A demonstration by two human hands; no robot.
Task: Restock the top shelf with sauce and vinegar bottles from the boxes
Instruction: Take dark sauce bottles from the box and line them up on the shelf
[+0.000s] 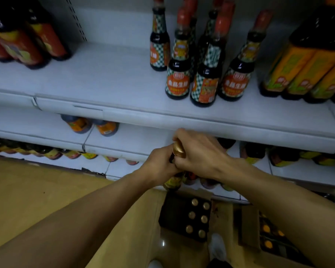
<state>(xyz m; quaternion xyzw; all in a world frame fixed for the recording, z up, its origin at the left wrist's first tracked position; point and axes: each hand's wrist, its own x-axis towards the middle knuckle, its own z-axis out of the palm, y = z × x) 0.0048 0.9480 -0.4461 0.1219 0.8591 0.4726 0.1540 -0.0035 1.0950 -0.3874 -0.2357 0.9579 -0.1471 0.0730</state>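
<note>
A dark bottle with a gold cap (178, 149) is held upright in front of the shelving, below the top shelf's edge. My left hand (159, 163) grips its neck from the left and my right hand (197, 151) wraps over the neck from the right. The bottle's lower body (172, 182) shows under my hands. On the white top shelf (108, 78) stand several dark sauce bottles with red caps and checked labels (205, 82). An open dark box (186, 219) on the floor holds several gold-capped bottles.
Large dark bottles with red labels (23, 43) stand at the shelf's left, and big yellow-labelled bottles (306, 70) at its right. Lower shelves (124, 140) hold more bottles. A second box with orange caps (269, 236) sits at lower right. My white shoe (218, 246) is by the boxes.
</note>
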